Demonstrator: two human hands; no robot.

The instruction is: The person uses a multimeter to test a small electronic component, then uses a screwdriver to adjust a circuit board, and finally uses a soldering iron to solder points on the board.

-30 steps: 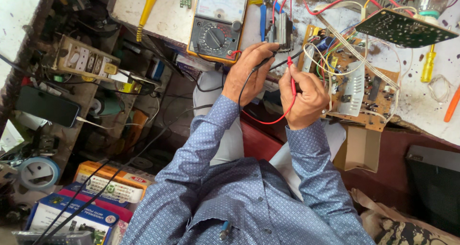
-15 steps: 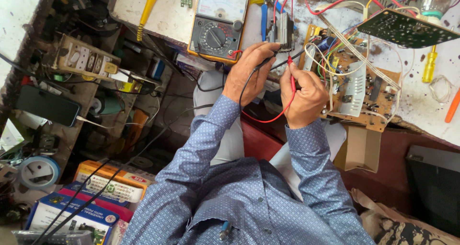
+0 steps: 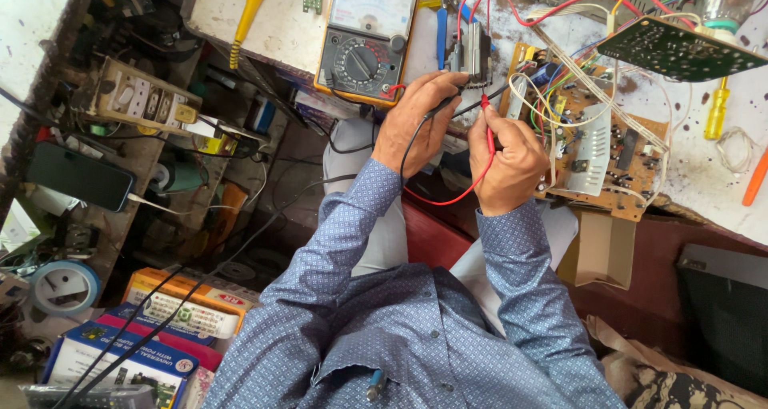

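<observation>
On a cluttered white workbench (image 3: 272,25), the left hand (image 3: 416,125) pinches a black probe (image 3: 438,109) just below an analog multimeter (image 3: 366,37), while the right hand (image 3: 508,165) beside it grips a red probe (image 3: 488,129) left of a brown circuit board (image 3: 600,149).

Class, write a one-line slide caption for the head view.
Left hand and right hand hold probes to a part beside a meter.
</observation>
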